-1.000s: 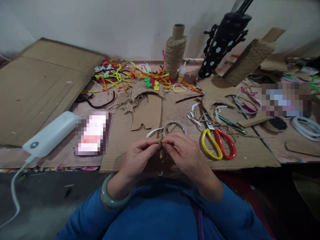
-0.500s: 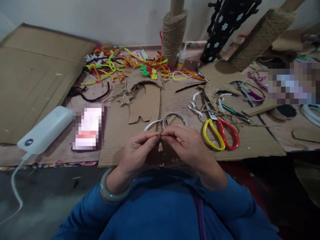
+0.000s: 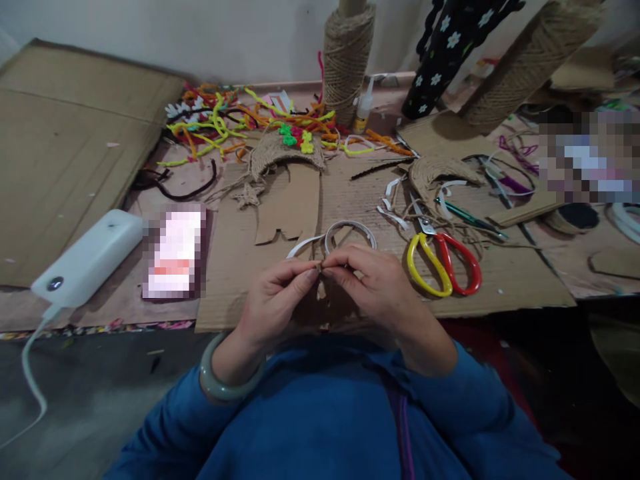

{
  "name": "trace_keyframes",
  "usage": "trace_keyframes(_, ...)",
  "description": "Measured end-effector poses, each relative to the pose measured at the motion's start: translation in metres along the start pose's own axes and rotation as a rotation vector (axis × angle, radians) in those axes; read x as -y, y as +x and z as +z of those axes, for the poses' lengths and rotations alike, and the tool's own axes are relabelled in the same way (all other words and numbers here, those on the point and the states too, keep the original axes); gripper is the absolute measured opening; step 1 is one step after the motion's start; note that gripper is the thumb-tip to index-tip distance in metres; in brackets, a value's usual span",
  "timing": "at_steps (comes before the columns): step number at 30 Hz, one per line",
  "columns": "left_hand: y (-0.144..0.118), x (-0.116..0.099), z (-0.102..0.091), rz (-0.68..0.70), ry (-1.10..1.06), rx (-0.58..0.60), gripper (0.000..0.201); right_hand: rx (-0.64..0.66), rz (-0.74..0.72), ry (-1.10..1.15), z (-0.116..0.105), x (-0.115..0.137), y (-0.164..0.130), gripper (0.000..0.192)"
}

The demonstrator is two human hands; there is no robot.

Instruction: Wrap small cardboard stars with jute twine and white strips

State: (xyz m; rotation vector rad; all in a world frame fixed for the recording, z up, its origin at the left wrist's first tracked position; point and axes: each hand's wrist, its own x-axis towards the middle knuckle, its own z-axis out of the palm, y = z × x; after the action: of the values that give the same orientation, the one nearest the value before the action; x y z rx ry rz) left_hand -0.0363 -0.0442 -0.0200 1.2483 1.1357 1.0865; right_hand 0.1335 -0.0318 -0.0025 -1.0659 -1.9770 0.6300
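Left hand (image 3: 277, 303) and right hand (image 3: 373, 293) stay pinched together on a small jute piece (image 3: 320, 272); only the view has shifted; scissors (image 3: 443, 263) lie untouched on the surface (image 3: 500, 293).

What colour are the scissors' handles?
One yellow, one red on the scissors, head view.

My red and yellow scissors (image 3: 444, 264) lie on the cardboard (image 3: 500, 287) — a white power bank (image 3: 87, 257) sits far left, bright pipe cleaners (image 3: 240, 123) pile behind.
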Motion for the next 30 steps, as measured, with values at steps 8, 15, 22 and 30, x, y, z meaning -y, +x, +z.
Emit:
trace_keyframes(8, 0.000, 0.002, -0.002, 0.065, 0.026, 0.046, 0.015, 0.011, -0.010, -0.005, -0.002, -0.001, -0.001, 0.011)
trace_keyframes(15, 0.000, 0.001, -0.002, 0.120, 0.065, 0.061, 0.013, 0.026, -0.019, -0.040, -0.001, -0.002, 0.000, 0.012)
trace_keyframes(22, 0.001, 0.002, -0.004, 0.144, 0.079, 0.073, 0.013, 0.043, -0.025, -0.049, -0.002, 0.000, -0.001, 0.013)
trace_keyframes(30, 0.001, 0.006, -0.004, 0.162, 0.105, 0.067, 0.015, 0.082, -0.022, -0.148, -0.001, 0.008, -0.001, 0.015)
